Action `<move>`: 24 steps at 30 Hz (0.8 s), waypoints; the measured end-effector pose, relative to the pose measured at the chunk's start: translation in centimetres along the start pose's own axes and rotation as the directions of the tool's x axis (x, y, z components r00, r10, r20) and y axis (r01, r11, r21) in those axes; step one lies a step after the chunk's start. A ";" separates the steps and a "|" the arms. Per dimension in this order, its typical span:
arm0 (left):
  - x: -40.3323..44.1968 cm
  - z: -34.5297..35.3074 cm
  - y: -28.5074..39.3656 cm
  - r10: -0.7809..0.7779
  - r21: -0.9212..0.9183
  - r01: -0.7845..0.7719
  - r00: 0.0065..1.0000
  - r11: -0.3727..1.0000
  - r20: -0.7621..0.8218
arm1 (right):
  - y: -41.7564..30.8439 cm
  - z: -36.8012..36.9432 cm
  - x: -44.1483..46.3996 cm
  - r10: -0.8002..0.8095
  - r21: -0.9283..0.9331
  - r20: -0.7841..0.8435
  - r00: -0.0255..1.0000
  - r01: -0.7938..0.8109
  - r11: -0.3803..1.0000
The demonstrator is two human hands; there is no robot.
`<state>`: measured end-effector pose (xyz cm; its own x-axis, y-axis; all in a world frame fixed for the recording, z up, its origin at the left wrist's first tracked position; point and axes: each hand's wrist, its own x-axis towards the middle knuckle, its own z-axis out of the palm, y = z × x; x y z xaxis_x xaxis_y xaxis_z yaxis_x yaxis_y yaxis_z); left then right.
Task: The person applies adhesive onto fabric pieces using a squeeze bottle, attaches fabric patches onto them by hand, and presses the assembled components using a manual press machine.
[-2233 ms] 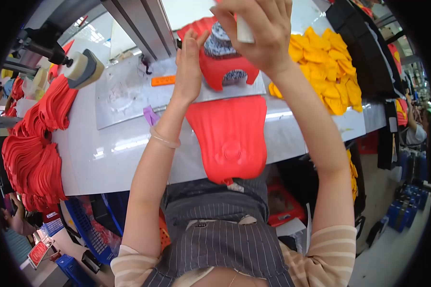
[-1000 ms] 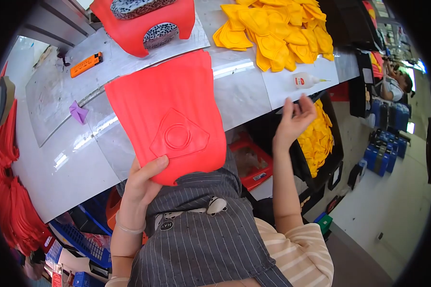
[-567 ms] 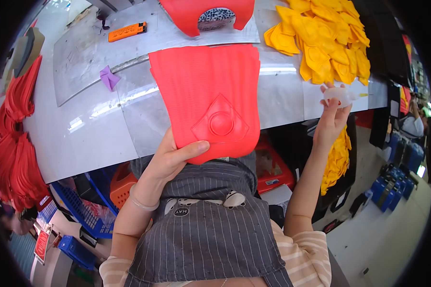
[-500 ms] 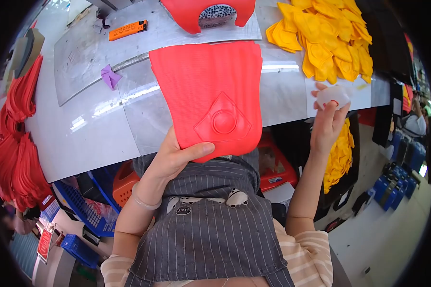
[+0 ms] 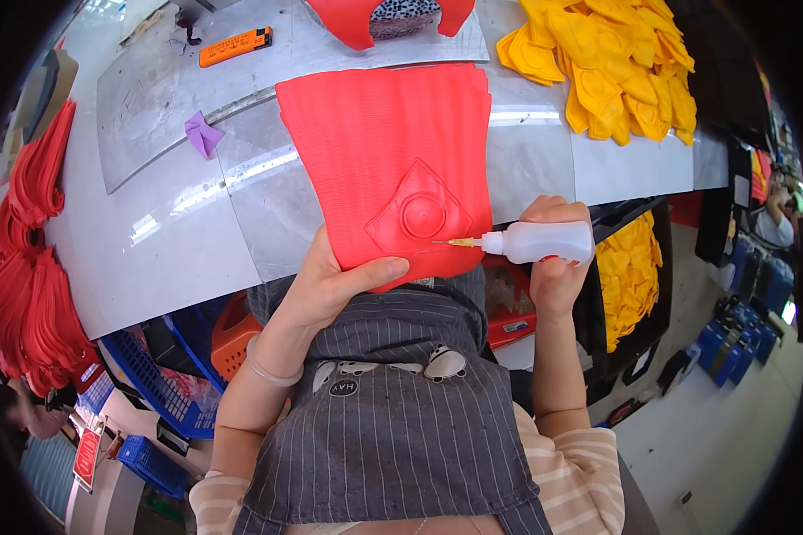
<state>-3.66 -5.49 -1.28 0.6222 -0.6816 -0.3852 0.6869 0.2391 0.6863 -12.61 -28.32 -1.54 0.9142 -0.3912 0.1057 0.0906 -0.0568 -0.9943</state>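
Head | red sheet [image 5: 379,152]: ribbed, raised diamond [image 5: 419,214] | left grip [image 5: 330,281] clamps it; right grip [image 5: 558,281], bottle [image 5: 544,242]

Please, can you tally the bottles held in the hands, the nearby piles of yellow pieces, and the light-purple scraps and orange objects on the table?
Held bottle: 1
Yellow piles: 2
Light-purple scrap: 1
Orange object: 1
Total: 5

L arm [image 5: 257,397] bent, forearm slanting up & inward. L hand [image 5: 335,278] gripping, thumb [image 5: 379,271] flat on top & pointing twd R side, other fingers mostly hidden underneath. R arm [image 5: 558,366] bent too, forearm nr vertical in view. R hand [image 5: 556,283] closed in a grip, upper fingers [image 5: 558,211] curled over. Hands apart, R slightly higher in view.
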 end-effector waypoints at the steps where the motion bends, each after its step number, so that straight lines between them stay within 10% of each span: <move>1: 0.0 0.0 0.0 0.000 -0.001 0.000 1.000 1.000 -0.001 | -0.1 0.1 0.0 -0.004 0.002 0.010 1.000 0.004 1.000; 12: 0.0 0.1 0.1 -0.018 -0.039 0.017 1.000 0.999 -0.021 | -0.5 -0.2 0.4 -0.174 -0.098 0.079 0.982 0.181 0.979; 24: 0.1 0.0 0.4 -0.076 -0.141 0.071 0.997 0.987 -0.034 | 0.5 -7.2 2.2 0.163 0.080 -0.039 0.986 -0.159 0.984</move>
<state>-3.31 -5.45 -1.03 0.5804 -0.6738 -0.4572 0.7753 0.2856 0.5633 -13.38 -35.82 -1.72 0.9005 -0.4310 -0.0569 -0.0247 0.0800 -0.9965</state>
